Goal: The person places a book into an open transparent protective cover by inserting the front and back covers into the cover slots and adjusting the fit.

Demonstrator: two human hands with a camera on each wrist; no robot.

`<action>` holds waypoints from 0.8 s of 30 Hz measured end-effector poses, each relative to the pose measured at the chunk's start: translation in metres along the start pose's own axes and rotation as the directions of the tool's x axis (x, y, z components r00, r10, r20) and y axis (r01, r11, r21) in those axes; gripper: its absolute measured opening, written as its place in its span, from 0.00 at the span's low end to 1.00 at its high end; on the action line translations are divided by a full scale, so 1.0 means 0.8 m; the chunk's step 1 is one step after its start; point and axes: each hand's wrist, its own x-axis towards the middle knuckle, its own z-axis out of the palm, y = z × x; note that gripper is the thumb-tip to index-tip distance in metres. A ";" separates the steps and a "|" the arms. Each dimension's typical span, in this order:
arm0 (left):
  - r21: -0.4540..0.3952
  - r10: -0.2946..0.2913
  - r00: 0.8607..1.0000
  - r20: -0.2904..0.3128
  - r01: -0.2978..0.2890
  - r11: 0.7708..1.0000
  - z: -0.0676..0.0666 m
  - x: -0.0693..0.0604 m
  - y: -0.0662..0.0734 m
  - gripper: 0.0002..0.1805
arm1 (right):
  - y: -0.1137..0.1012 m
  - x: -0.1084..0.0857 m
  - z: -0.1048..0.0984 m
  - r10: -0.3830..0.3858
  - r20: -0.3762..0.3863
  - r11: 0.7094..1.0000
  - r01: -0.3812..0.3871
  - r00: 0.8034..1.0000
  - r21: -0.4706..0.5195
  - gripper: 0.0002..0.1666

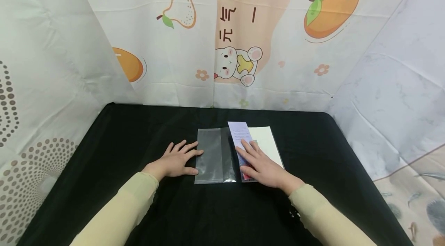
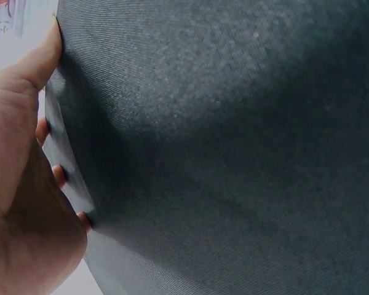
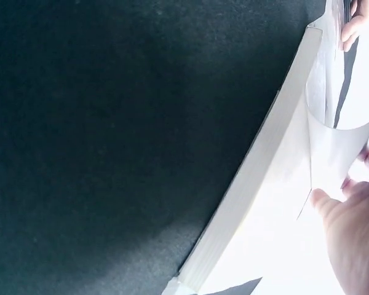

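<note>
In the head view a book lies on black cloth, its white page side showing at right. A clear plastic cover spreads flat to its left, with a dark strip between. Over the book stands a narrow lilac printed flap, which bends into a curve in the right wrist view. My left hand rests with spread fingers at the plastic's left edge. My right hand lies over the flap, fingers extended and touching it. A red patch shows below that hand, and the hand hides part of the book.
Black cloth covers the table. Patterned white fabric hangs behind and along both sides. In the right wrist view the book's thick page edge runs diagonally beside the dark cloth.
</note>
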 end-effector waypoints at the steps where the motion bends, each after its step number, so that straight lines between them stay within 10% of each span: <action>1: -0.001 -0.001 1.000 0.001 0.001 1.000 0.000 0.000 0.000 0.41 | 0.000 0.001 0.001 0.000 -0.015 1.000 0.000 1.000 -0.006 0.44; 24: -0.005 0.001 1.000 0.005 -0.001 1.000 0.001 0.001 0.001 0.42 | -0.006 0.008 0.016 0.056 -0.052 0.996 -0.059 0.997 -0.064 0.47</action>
